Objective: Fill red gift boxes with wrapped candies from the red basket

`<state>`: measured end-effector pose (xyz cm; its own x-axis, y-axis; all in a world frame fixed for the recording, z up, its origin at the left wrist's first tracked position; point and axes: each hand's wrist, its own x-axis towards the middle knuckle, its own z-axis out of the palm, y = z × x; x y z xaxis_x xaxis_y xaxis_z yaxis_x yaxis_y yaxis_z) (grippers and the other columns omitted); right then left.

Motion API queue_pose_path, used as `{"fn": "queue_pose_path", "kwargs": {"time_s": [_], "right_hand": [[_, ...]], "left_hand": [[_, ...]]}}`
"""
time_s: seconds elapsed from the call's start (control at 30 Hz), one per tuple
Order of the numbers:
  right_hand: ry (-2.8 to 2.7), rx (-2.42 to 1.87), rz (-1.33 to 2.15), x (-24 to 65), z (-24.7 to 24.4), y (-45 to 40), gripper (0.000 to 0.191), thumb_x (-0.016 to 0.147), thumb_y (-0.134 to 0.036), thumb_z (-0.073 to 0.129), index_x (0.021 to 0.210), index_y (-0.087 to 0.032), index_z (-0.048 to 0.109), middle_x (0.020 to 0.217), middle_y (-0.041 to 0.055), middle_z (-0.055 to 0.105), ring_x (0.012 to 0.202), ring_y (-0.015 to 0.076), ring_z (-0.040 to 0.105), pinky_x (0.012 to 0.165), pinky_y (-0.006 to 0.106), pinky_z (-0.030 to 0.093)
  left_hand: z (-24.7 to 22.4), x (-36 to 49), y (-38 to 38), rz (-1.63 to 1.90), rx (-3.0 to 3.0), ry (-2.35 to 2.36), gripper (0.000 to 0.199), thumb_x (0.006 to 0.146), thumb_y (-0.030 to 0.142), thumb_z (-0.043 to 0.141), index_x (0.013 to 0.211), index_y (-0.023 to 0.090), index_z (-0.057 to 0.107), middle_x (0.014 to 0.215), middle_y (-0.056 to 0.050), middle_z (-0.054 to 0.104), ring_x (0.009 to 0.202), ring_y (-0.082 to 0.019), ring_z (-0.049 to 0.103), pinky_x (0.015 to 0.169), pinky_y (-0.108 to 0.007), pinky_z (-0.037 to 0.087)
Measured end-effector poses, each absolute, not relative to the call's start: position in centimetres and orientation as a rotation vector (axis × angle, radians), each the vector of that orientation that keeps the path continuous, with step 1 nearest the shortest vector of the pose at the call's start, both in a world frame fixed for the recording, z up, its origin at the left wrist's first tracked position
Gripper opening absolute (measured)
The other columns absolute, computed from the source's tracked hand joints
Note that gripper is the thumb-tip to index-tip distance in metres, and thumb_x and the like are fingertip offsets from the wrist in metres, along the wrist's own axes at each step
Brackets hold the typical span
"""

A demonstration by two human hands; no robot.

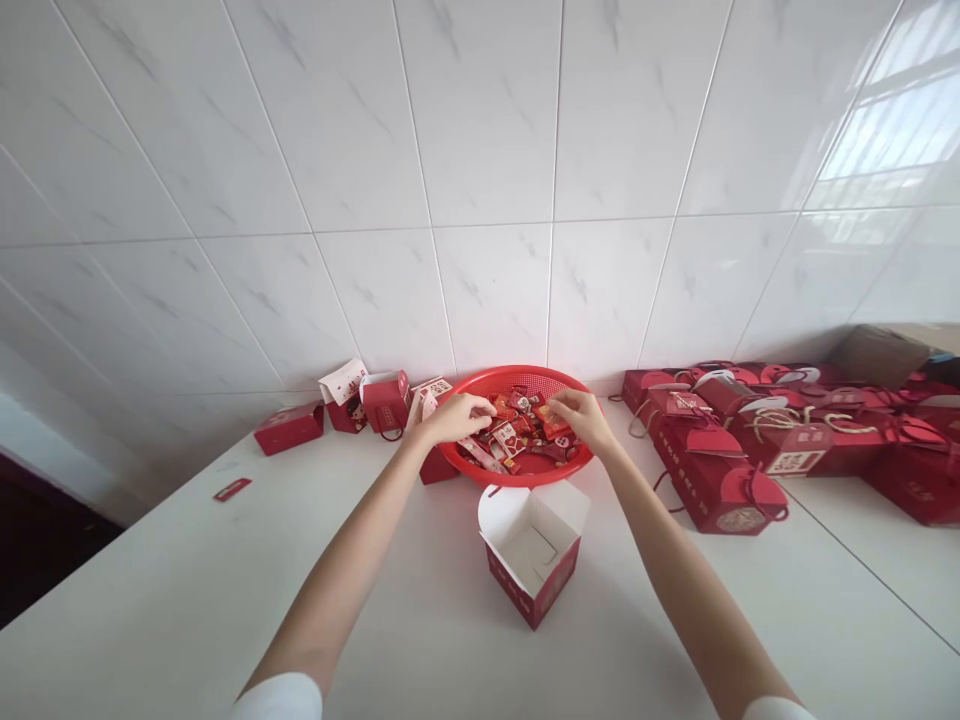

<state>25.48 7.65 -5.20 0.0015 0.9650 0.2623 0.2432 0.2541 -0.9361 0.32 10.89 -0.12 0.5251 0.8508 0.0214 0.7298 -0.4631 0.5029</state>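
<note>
A round red plastic basket (517,473) stands on the white table against the wall, heaped with small red-wrapped sweets and packets (521,432). My left hand (454,418) reaches over the rim, its fingertips among the packets. My right hand (581,415) is over the basket's other side, its fingers pinched close together at a red packet (553,421). I cannot tell whether either hand grips anything. Just in front of the basket, an open, empty red-and-white carton (531,545) stands with its flaps spread.
Several red gift boxes with rope handles (720,460) crowd the table's right side, and a cardboard box (881,357) sits behind them. Small red boxes (289,428) and white-lidded cartons stand at left by the tiled wall. A small red strip (232,489) lies near the left edge.
</note>
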Motion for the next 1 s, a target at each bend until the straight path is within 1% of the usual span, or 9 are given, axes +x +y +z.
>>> {"fn": "queue_pose_path", "kwargs": {"time_s": [0.1,0.17,0.3,0.37,0.43,0.57,0.7,0.87,1.0], "right_hand": [[-1.477,-1.243,0.87,25.3,-6.3,8.6,0.021,0.08,-0.038,0.066,0.078,-0.017,0.066,0.079,0.0066,0.074,0.074,0.0223,0.07,0.071,0.036,0.059],[-1.524,-1.277,0.842,25.5,-6.6,8.8,0.016,0.08,-0.034,0.066,0.08,-0.018,0.067,0.082,0.0063,0.075,0.076,0.0221,0.07,0.072,0.035,0.058],[-1.65,-1.363,0.759,25.8,-6.7,8.7,0.013,0.084,-0.028,0.062,0.089,-0.018,0.07,0.092,0.0058,0.076,0.082,0.0199,0.07,0.078,0.032,0.057],[-1.67,-1.361,0.757,25.7,-6.7,8.7,0.015,0.085,-0.029,0.061,0.092,-0.018,0.07,0.095,0.0062,0.076,0.085,0.0199,0.071,0.079,0.032,0.057],[-1.672,-1.347,0.758,25.7,-6.7,8.6,0.016,0.086,-0.03,0.06,0.093,-0.018,0.069,0.093,0.0063,0.076,0.085,0.0201,0.071,0.079,0.032,0.056],[-1.638,-1.323,0.766,25.7,-6.8,8.5,0.016,0.087,-0.032,0.06,0.092,-0.019,0.067,0.09,0.0059,0.075,0.084,0.0205,0.071,0.077,0.033,0.056],[-1.579,-1.337,0.815,25.6,-6.7,8.5,0.022,0.088,-0.032,0.062,0.105,-0.019,0.064,0.099,0.0087,0.075,0.095,0.0222,0.071,0.081,0.034,0.056],[-1.643,-1.36,0.87,25.3,-6.3,8.2,0.029,0.09,-0.035,0.06,0.114,-0.02,0.06,0.108,0.0088,0.073,0.097,0.022,0.07,0.084,0.036,0.054],[-1.723,-1.367,0.816,25.3,-6.1,8.0,0.025,0.089,-0.04,0.058,0.106,-0.021,0.061,0.096,0.0048,0.073,0.088,0.0219,0.069,0.077,0.035,0.053]], "left_hand": [[-1.4,2.7,13.7,0.216,2.329,1.286,0.025,0.078,0.021,0.065,0.101,0.021,0.075,0.117,-0.007,0.075,0.109,-0.025,0.067,0.098,-0.03,0.048],[-2.5,4.8,15.1,0.137,2.323,1.296,0.024,0.071,0.023,0.073,0.094,0.021,0.074,0.114,-0.009,0.075,0.111,-0.03,0.066,0.097,-0.034,0.048],[-4.3,7.9,16.5,-0.053,2.269,1.322,0.027,0.052,0.024,0.086,0.071,0.019,0.067,0.086,-0.01,0.075,0.096,-0.037,0.069,0.091,-0.046,0.051],[-4.8,8.3,16.8,-0.095,2.239,1.295,0.026,0.051,0.022,0.085,0.062,0.019,0.062,0.075,-0.008,0.071,0.089,-0.037,0.069,0.089,-0.048,0.05],[-4.9,7.9,16.8,-0.09,2.203,1.239,0.021,0.055,0.021,0.082,0.059,0.018,0.061,0.071,-0.006,0.069,0.086,-0.035,0.069,0.088,-0.047,0.05],[-4.2,6.5,16.7,0.049,2.108,1.105,0.008,0.071,0.026,0.072,0.075,0.019,0.07,0.084,-0.003,0.073,0.093,-0.027,0.067,0.088,-0.035,0.05],[-3.5,6.3,16.6,0.229,2.026,0.976,0.023,0.08,0.029,0.066,0.098,0.017,0.074,0.102,-0.005,0.075,0.102,-0.023,0.066,0.093,-0.032,0.049],[-3.6,6.4,16.5,0.413,1.735,0.74,0.039,0.071,0.029,0.08,0.108,0.016,0.075,0.101,-0.008,0.077,0.097,-0.025,0.069,0.092,-0.039,0.052],[-4.0,6.3,16.4,0.453,1.626,0.72,0.043,0.067,0.025,0.086,0.108,0.016,0.076,0.095,-0.007,0.077,0.094,-0.024,0.07,0.095,-0.041,0.052]]}}
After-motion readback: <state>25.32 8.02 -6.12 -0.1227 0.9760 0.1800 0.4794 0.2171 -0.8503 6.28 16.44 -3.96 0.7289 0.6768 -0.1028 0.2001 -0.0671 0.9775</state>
